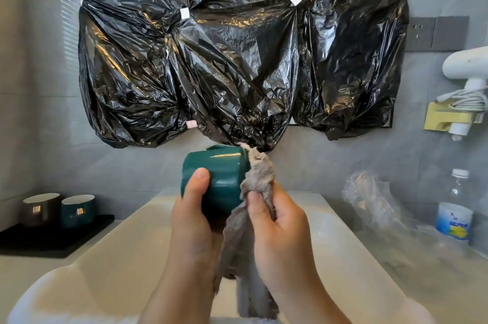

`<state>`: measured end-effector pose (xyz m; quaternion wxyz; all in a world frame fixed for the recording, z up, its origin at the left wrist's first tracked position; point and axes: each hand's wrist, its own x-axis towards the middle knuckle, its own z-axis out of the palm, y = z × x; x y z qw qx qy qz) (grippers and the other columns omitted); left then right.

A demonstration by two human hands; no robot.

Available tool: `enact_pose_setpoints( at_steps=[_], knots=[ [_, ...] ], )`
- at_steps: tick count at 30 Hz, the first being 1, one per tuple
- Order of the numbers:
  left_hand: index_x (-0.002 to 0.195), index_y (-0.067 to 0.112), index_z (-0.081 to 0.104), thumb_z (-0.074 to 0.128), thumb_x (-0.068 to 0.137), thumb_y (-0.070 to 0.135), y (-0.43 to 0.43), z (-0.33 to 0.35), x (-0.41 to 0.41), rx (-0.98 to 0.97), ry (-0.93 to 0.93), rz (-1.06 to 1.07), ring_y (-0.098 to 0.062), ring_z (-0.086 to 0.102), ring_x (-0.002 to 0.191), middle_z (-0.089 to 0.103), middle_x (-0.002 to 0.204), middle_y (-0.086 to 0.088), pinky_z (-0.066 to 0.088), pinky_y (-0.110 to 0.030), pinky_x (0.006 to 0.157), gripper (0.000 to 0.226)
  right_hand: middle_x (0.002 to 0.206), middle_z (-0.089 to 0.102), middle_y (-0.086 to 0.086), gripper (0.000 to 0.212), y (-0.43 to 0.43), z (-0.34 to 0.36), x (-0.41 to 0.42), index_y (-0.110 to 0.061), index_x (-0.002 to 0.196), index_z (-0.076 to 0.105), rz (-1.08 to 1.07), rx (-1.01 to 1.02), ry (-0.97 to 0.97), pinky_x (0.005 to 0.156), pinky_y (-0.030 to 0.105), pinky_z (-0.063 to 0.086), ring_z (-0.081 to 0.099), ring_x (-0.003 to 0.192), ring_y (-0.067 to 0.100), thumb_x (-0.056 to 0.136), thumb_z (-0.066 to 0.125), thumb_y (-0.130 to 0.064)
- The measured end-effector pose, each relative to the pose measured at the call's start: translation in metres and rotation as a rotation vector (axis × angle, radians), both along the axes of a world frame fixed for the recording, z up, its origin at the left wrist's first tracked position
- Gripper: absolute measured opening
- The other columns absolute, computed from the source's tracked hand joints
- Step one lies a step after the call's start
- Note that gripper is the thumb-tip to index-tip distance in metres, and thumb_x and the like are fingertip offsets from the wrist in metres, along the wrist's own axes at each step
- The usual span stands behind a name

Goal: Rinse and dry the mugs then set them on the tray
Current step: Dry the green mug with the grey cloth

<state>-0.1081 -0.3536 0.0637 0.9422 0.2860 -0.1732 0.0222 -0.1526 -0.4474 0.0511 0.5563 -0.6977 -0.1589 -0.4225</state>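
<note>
A dark green mug [224,178] lies on its side in the air over the white sink [343,257], mouth turned to the right. My left hand [192,220] grips its body, thumb on top. My right hand [280,234] pinches a grey-brown cloth [257,173] that is stuffed into the mug's mouth and hangs down between my wrists. At the far left a black tray [52,239] carries a dark brown mug [39,209] and a second green mug [78,209], both upright.
Black plastic bags [237,46] cover the wall above the sink. On the counter to the right lie a crumpled clear bag [369,197] and a plastic water bottle [455,207]. A white hair dryer [467,70] hangs on the right wall.
</note>
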Motion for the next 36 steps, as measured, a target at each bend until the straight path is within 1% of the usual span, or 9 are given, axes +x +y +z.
enact_pose_setpoints(
  at_steps=[3,5,10,14,17,24,29,32,36],
  knots=[
    [0.109,0.01,0.075,0.075,0.067,0.028,-0.006,-0.004,-0.001,0.172,-0.132,0.057,-0.035,0.07,0.1,0.074,0.107,-0.02,0.057,-0.045,0.09,0.046,0.101,0.074,-0.014,0.025,-0.004,0.006,0.0,-0.032,0.111,0.066,0.01,0.19,0.012,0.084,0.026,0.055,0.07,0.096,0.004,0.094,0.048,-0.038],
    [0.101,0.012,0.076,0.074,0.061,0.03,-0.01,-0.005,-0.004,0.255,-0.206,0.07,-0.029,0.07,0.09,0.075,0.098,-0.016,0.058,-0.04,0.078,0.044,0.089,0.074,-0.013,0.02,-0.012,0.015,-0.005,-0.03,0.099,0.066,0.007,0.302,0.045,0.069,0.023,0.056,0.071,0.083,0.007,0.102,0.049,-0.039],
    [0.103,0.014,0.077,0.074,0.061,0.033,-0.022,-0.006,-0.013,0.212,-0.239,-0.071,-0.027,0.07,0.094,0.073,0.103,-0.015,0.059,-0.04,0.08,0.047,0.076,0.075,-0.009,0.024,-0.029,0.028,-0.009,-0.028,0.104,0.061,0.222,0.566,0.133,0.051,0.017,0.054,0.071,0.066,0.005,0.102,0.041,-0.041],
    [0.11,0.009,0.075,0.079,0.06,0.034,-0.018,-0.004,-0.008,0.054,-0.12,-0.086,-0.032,0.069,0.105,0.071,0.117,-0.021,0.058,-0.044,0.091,0.056,0.114,0.071,0.006,0.025,-0.001,0.012,0.0,-0.032,0.115,0.06,0.301,0.511,0.13,0.082,0.03,0.057,0.073,0.095,0.012,0.099,0.049,-0.049],
    [0.128,0.004,0.065,0.083,0.062,0.04,-0.013,-0.006,-0.004,0.046,-0.062,-0.065,-0.042,0.062,0.122,0.064,0.13,-0.026,0.045,-0.054,0.109,0.077,0.128,0.066,-0.004,0.047,0.015,0.001,0.001,-0.037,0.133,0.052,0.172,0.301,0.082,0.104,0.042,0.048,0.063,0.119,0.013,0.089,0.045,-0.053],
    [0.13,0.0,0.06,0.089,0.058,0.045,-0.014,-0.007,-0.01,0.127,-0.114,-0.062,-0.053,0.053,0.126,0.058,0.133,-0.034,0.034,-0.066,0.113,0.089,0.106,0.073,-0.009,0.042,-0.012,0.013,-0.004,-0.026,0.117,0.061,0.175,0.225,0.067,0.081,0.019,0.053,0.069,0.099,0.004,0.087,0.044,-0.051],
    [0.113,0.003,0.069,0.075,0.066,0.037,-0.014,-0.007,-0.007,0.122,-0.15,0.043,-0.037,0.069,0.096,0.071,0.106,-0.023,0.057,-0.047,0.088,0.059,0.093,0.073,-0.011,0.059,-0.006,0.012,-0.007,-0.025,0.103,0.066,-0.01,0.13,0.108,0.074,0.015,0.05,0.067,0.089,-0.002,0.089,0.034,-0.073],
    [0.121,0.005,0.067,0.074,0.066,0.043,-0.01,-0.008,-0.003,0.115,-0.102,0.048,-0.04,0.068,0.107,0.07,0.119,-0.024,0.053,-0.053,0.098,0.067,0.08,0.072,-0.014,0.04,-0.001,0.008,-0.005,-0.03,0.088,0.068,-0.193,0.081,0.042,0.067,0.017,0.051,0.067,0.08,0.001,0.087,0.048,-0.064],
    [0.113,0.003,0.069,0.073,0.065,0.036,-0.013,-0.008,-0.005,0.219,-0.198,0.067,-0.038,0.067,0.094,0.072,0.105,-0.023,0.051,-0.053,0.09,0.058,0.089,0.076,-0.008,0.035,-0.007,0.016,-0.009,-0.025,0.096,0.068,-0.011,0.238,0.073,0.077,0.031,0.058,0.072,0.084,0.009,0.085,0.052,-0.054]
  ],
)
